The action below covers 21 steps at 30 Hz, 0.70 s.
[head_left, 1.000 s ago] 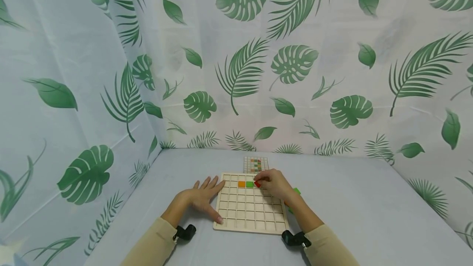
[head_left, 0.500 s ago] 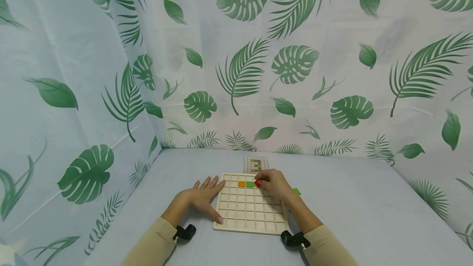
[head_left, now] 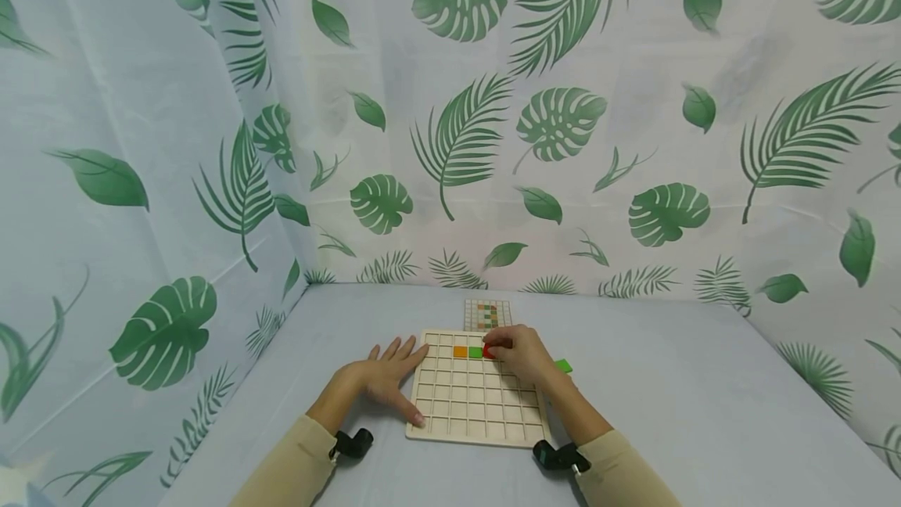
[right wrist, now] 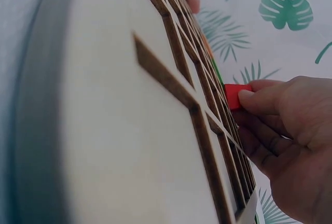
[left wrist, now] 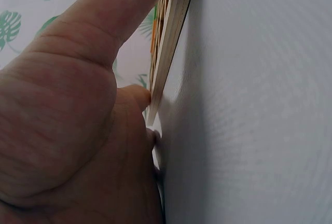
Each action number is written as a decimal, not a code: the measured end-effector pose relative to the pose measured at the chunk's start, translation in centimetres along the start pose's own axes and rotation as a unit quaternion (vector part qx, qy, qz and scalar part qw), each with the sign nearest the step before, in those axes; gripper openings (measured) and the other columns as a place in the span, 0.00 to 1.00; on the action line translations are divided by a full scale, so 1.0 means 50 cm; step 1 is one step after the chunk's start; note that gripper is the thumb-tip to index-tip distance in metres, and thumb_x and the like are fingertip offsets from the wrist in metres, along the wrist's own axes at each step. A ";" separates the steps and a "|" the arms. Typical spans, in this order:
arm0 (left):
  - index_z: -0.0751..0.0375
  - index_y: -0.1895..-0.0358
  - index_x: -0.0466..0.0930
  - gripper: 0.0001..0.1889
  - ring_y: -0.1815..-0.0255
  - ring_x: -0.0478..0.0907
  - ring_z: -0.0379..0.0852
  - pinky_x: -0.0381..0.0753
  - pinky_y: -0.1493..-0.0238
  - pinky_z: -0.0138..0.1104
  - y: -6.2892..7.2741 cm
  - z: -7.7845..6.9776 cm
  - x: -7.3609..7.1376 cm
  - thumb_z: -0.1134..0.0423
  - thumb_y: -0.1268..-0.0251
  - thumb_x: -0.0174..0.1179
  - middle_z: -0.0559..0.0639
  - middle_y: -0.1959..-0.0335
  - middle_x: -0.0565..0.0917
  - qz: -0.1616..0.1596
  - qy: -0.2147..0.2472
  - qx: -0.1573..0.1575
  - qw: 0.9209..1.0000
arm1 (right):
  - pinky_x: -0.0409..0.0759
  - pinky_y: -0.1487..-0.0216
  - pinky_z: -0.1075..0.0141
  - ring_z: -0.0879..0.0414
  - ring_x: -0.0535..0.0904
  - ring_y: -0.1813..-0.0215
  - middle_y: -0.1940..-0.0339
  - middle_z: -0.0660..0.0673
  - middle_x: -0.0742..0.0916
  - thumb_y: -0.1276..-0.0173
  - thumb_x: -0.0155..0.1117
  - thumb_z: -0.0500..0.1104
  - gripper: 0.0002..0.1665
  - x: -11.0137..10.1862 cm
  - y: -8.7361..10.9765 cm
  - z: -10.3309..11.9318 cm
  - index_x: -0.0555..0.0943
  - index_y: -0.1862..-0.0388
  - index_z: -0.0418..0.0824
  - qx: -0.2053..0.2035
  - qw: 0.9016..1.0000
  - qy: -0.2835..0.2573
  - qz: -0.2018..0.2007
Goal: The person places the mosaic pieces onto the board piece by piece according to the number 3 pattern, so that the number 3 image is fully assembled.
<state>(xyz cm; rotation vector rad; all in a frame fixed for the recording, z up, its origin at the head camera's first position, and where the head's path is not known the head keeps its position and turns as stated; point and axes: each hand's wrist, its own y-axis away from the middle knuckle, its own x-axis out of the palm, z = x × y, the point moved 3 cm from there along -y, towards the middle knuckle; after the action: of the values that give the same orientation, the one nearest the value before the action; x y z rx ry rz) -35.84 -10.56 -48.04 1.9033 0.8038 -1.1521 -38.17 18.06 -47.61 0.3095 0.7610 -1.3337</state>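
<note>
A wooden grid board [head_left: 468, 407] lies on the table. In one of its upper rows an orange tile [head_left: 461, 351] and a green tile [head_left: 475, 352] sit side by side. My right hand [head_left: 522, 352] pinches a red tile [right wrist: 234, 95] between thumb and fingers, right beside the green one. In the right wrist view that red tile stands tilted at the board's surface; whether it is seated in a cell I cannot tell. My left hand [head_left: 385, 380] is spread at the board's left edge, thumb on the near corner and a fingertip higher up the same edge.
Behind the board lies a small card [head_left: 486, 316] printed with a coloured grid pattern. A loose green tile [head_left: 564, 366] lies right of the board, partly behind the right forearm. Leaf-patterned cloth [head_left: 450, 139] hangs at the back and left.
The red tile, pinched in my right hand, has shifted slightly left and turned to line up more squarely beside the green tile. The left hand stays put.
</note>
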 end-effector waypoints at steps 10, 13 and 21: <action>0.45 0.13 0.41 0.72 0.11 0.32 0.59 0.36 0.17 0.64 0.000 0.002 0.002 0.23 0.59 0.73 0.54 0.12 0.38 0.001 0.002 0.001 1.000 | 0.86 0.55 0.63 0.57 0.86 0.54 0.51 0.46 0.91 0.30 0.69 0.31 0.11 0.002 0.002 0.001 0.90 0.52 0.39 -0.007 1.000 0.002 -0.006; 0.45 0.13 0.41 0.72 0.11 0.32 0.59 0.36 0.17 0.65 0.000 0.002 0.001 0.23 0.59 0.73 0.54 0.12 0.38 0.001 0.003 0.000 1.000 | 0.86 0.54 0.62 0.57 0.86 0.54 0.52 0.46 0.91 0.30 0.69 0.31 0.10 0.001 0.003 0.003 0.90 0.52 0.39 -0.005 1.000 0.006 -0.006; 0.44 0.13 0.40 0.72 0.11 0.31 0.59 0.35 0.17 0.64 -0.003 0.005 0.001 0.22 0.60 0.73 0.54 0.12 0.37 0.005 0.005 -0.005 1.000 | 0.83 0.55 0.63 0.59 0.83 0.57 0.56 0.49 0.91 0.30 0.69 0.32 0.08 0.000 0.006 0.008 0.91 0.56 0.40 -0.006 1.000 0.030 -0.005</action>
<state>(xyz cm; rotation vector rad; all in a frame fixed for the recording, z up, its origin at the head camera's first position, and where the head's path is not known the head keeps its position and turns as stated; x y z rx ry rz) -36.03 -10.68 -48.19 1.9044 0.8027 -1.1303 -37.77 17.89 -47.38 0.3376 0.8225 -1.3340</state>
